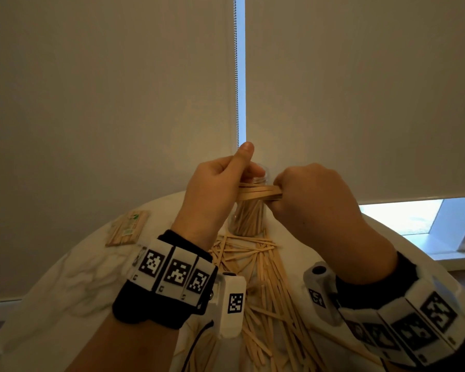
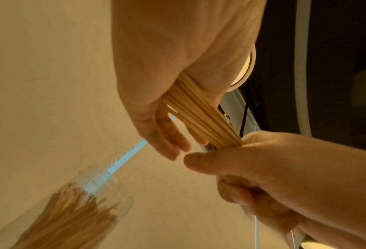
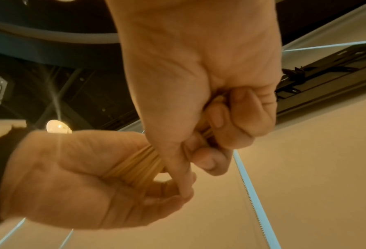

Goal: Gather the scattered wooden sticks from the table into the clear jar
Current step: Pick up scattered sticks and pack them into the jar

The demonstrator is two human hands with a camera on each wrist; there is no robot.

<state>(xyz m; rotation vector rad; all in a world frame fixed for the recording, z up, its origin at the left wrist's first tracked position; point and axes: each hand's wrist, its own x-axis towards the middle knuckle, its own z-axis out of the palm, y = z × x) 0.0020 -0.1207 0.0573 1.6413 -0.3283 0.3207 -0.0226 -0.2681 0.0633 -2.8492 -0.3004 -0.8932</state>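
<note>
Hands (image 1: pixel 263 194) clutch a stick bundle (image 1: pixel 258 193), hiding most of the jar (image 1: pixel 249 218).

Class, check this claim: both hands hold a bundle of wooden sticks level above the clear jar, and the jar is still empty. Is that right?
Wrong on one count: the clear jar already holds many sticks, as the left wrist view shows. The left hand and right hand do hold the bundle level above it.

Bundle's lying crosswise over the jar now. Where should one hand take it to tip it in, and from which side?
Probably grip the bundle of sticks near its right end, where the right hand already wraps it, coming from the right. It lies level above the clear jar, so the left hand can let go and that free end swing down into the mouth.
</note>
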